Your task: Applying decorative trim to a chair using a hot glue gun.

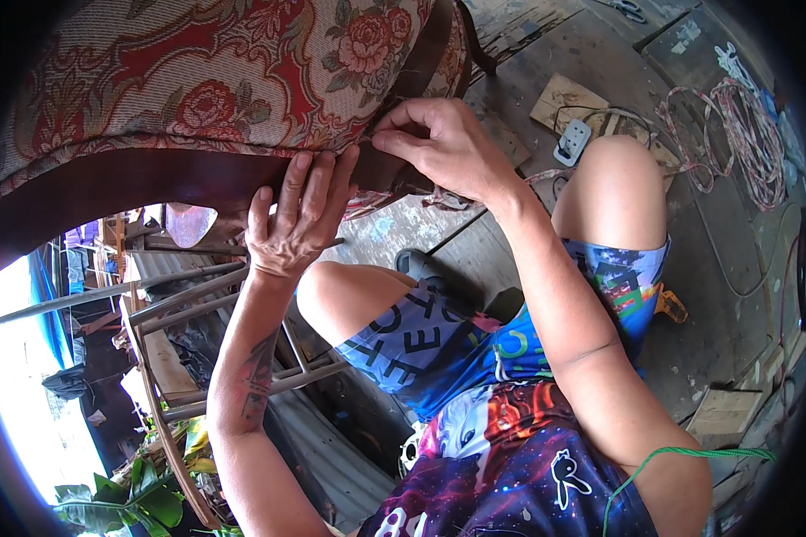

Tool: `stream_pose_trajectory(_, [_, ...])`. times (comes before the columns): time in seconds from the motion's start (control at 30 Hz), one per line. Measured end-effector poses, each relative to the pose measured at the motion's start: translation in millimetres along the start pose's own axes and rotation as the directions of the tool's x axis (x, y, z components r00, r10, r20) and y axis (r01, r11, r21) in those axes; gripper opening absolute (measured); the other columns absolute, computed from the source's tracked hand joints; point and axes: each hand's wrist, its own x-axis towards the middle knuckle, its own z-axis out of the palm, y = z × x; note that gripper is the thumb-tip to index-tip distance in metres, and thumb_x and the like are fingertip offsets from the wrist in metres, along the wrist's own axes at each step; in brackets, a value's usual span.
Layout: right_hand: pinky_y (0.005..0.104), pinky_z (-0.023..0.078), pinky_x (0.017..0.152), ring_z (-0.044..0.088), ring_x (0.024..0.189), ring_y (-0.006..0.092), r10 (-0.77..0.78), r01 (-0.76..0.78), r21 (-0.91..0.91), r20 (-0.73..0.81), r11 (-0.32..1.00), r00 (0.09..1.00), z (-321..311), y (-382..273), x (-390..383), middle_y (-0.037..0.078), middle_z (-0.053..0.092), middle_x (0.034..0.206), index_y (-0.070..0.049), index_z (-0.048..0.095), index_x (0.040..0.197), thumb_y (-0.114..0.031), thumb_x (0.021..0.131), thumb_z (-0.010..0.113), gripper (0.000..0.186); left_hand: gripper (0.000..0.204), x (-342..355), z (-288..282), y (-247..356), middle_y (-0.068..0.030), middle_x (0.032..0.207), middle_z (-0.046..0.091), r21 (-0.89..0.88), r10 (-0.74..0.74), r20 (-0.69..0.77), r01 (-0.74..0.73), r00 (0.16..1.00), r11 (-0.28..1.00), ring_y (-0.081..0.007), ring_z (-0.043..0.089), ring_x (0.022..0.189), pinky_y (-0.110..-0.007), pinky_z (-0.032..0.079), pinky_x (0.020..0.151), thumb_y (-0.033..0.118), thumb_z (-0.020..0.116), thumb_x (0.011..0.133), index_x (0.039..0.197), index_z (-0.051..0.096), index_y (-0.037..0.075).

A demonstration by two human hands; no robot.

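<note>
A piece of furniture covered in floral fabric point(215, 107), red, beige and green, fills the upper left. Along its lower border runs a dark brown frame point(152, 174), with a rolled fabric edge just above it. My left hand point(300, 210) lies against this frame, fingers stretched out and their tips at the fabric edge. Close beside it, at the corner where fabric meets frame, my right hand point(439, 143) has thumb and forefinger pinched together. Whatever is between those fingertips is too small to make out.
On the worn wooden floor at right lie a white power socket point(572, 141), a wooden board point(569, 103) and a coiled red-and-white rope point(748, 143). Scissors point(625, 9) rest at the far edge. To the left stands a metal-framed railing point(179, 313) near green leaves point(134, 497).
</note>
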Motion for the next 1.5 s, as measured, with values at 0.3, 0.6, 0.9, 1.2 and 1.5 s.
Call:
stream_pose_trajectory(0.3, [0.0387,0.053,0.074,0.068,0.082,0.0291,-0.254,0.226,-0.17,-0.168,0.959,0.952,15,7,0,0.019,0.07,0.089,0.002,0.068,0.094,-0.008,0.09,0.068,0.01,0.034,1,0,1,0.0082,0.133,0.055,-0.004,-0.007,-0.001,0.007,1.0,1.0,-0.0108,0.05,0.132,-0.042,0.022,0.116,0.051,0.054,0.099,0.128,0.069,0.041])
stream_pose_trajectory(0.6, [0.0423,0.052,0.073,0.066,0.081,0.0342,-0.463,0.373,-0.324,-0.273,0.869,0.843,25,15,0,0.014,0.067,0.087,-0.002,0.065,0.093,-0.005,0.089,0.068,0.006,0.034,0,0,1,0.0086,0.133,0.055,-0.011,-0.005,0.003,0.005,1.0,1.0,-0.0104,0.05,0.132,-0.041,0.024,0.114,0.051,0.054,0.099,0.128,0.069,0.04])
stream_pose_trajectory(0.9, [0.0416,0.053,0.073,0.064,0.083,0.0317,-0.581,0.476,-0.349,-0.33,0.808,0.744,29,31,1,0.01,0.066,0.088,-0.005,0.063,0.093,-0.002,0.084,0.073,0.013,0.034,1,-2,3,0.0084,0.134,0.055,-0.024,-0.016,0.008,0.016,1.0,1.0,-0.0106,0.05,0.131,-0.042,0.024,0.113,0.051,0.055,0.099,0.129,0.068,0.04])
stream_pose_trajectory(1.2, [0.038,0.054,0.081,0.063,0.089,0.0256,-0.811,0.569,-0.61,-0.23,0.551,0.538,26,44,5,0.006,0.063,0.096,-0.006,0.063,0.104,-0.002,0.078,0.077,0.03,0.034,0,-6,2,0.0084,0.132,0.057,-0.02,-0.013,0.013,0.013,1.0,1.0,-0.0107,0.052,0.129,-0.042,0.022,0.114,0.052,0.056,0.099,0.128,0.069,0.04])
stream_pose_trajectory(1.5, [0.0373,0.052,0.083,0.06,0.089,0.027,-0.813,0.528,-0.666,-0.214,0.527,0.541,32,45,6,0.008,0.059,0.096,-0.005,0.062,0.102,-0.005,0.08,0.077,0.026,0.034,-1,-8,4,0.0083,0.132,0.056,-0.028,-0.023,0.012,0.023,1.0,0.999,-0.0109,0.052,0.128,-0.042,0.023,0.114,0.051,0.056,0.099,0.127,0.07,0.039])
